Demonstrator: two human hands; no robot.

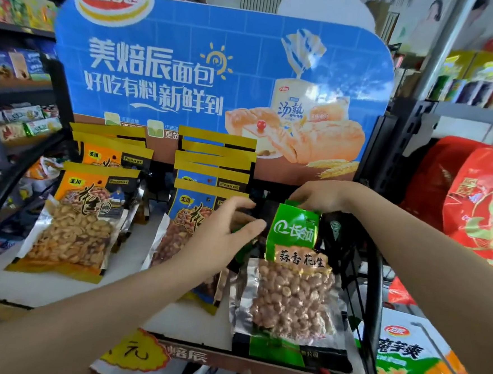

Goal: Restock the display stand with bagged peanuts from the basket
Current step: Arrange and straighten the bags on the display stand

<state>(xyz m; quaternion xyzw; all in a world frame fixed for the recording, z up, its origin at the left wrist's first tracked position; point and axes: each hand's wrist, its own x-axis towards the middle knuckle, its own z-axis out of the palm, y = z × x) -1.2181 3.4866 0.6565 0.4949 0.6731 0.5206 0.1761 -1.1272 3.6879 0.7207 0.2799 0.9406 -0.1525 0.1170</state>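
Observation:
A green bag of peanuts (pixel 289 280) leans upright at the right of the display stand's white shelf (pixel 66 288). My right hand (pixel 317 196) pinches its top edge. My left hand (pixel 224 232) rests with fingers apart against the bag's left side, partly over a row of blue peanut bags (pixel 191 209) in the middle. A row of orange peanut bags (pixel 76 221) stands at the left. The basket is not in view.
A blue bread advertisement board (pixel 218 68) rises behind the shelf. Black wire framing (pixel 373 312) borders the stand's right side. Red bags (pixel 483 209) hang at the right, snack packs (pixel 405 358) lie below right, and store shelves (pixel 21 54) fill the left.

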